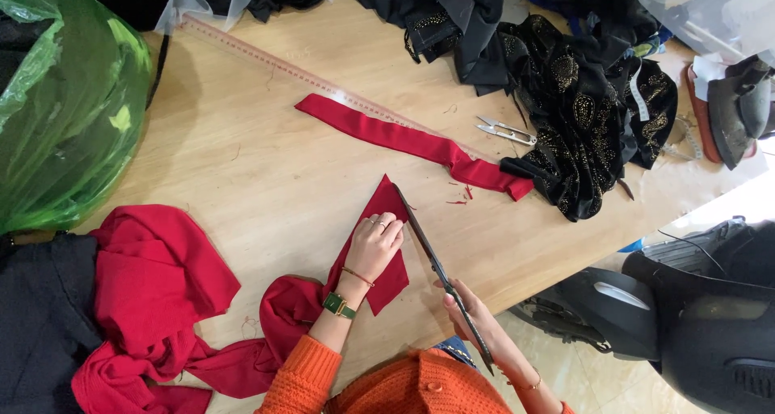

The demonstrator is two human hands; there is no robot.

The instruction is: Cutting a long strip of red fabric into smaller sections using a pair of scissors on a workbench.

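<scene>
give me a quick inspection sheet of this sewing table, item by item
surface: light wooden table, long ruler lying along its far side
job's things: folded red fabric piece; large scissors along its right edge; red strip beyond it
clutter: red cloth heap, green plastic bag, black patterned fabric, small snips, iron, red thread scraps
hands: left hand pressed flat on the fabric piece; right hand gripping the scissors
cables: thin dark cable off the table's right edge
surroundings: tiled floor, dark scooter-like body
</scene>
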